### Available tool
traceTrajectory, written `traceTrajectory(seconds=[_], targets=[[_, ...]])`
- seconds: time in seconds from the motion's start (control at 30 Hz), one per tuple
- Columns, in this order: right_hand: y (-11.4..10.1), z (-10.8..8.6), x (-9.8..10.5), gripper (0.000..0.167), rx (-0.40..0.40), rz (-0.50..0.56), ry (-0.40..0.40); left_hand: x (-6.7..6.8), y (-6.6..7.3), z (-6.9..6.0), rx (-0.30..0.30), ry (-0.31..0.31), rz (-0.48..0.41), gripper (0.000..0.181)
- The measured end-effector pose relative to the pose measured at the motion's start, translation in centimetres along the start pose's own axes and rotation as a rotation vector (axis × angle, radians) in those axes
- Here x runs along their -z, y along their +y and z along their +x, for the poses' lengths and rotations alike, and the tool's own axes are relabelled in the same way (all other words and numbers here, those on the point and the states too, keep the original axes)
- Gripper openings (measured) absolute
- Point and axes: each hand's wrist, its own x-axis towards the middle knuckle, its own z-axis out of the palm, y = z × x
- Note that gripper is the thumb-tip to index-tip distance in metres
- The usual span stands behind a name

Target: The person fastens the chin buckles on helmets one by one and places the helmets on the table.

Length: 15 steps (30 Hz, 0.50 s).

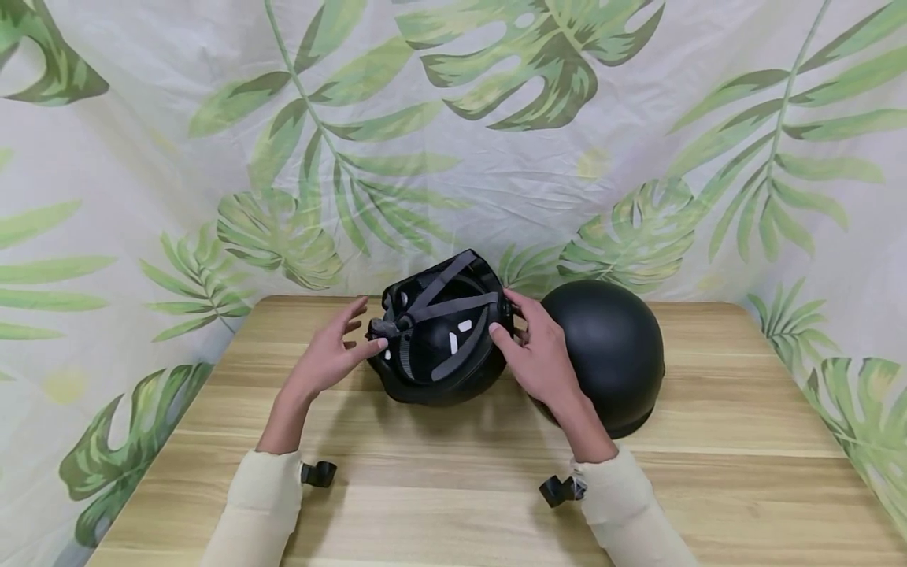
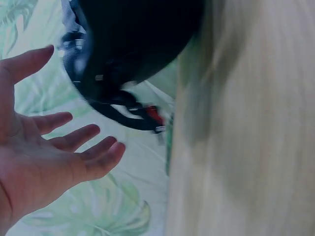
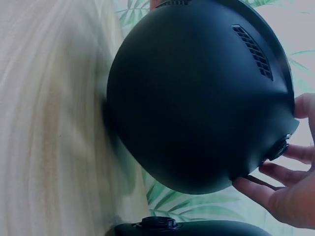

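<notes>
An upturned black helmet [image 1: 453, 390] shows its padded inside and grey straps [image 1: 453, 307]. My right hand [image 1: 542, 358] holds its right rim, the thumb inside and the fingers against the outer shell. In the right wrist view the shell [image 3: 197, 103] appears smooth with a slotted vent [image 3: 253, 51]. Spread fingers and a raised thumb mark my left hand [image 2: 49, 147], which stands just apart from the helmet's left edge. A strap with a red piece [image 2: 155, 114] hangs from the helmet in the left wrist view.
A second black helmet [image 1: 602, 346] sits dome up on the wooden table [image 1: 439, 488], right behind my right hand and wrist. A leaf-patterned cloth [image 1: 496, 181] hangs along the table's back edge. Small black mounts [image 1: 319, 474] stick out from both sleeves.
</notes>
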Motion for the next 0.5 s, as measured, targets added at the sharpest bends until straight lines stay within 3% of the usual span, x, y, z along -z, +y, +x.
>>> traceTrajectory(seconds=[0.13,0.5], targets=[[0.6,-0.2,-0.3,0.058,-0.031,0.004,-0.034,-0.2,-0.7,0.0,0.044,-0.043,-0.036,0.09],[1.5,-0.8,-1.2,0.06,-0.118,0.022,-0.073,0.0,-0.8,-0.1,0.031,0.066,-0.019,0.078]])
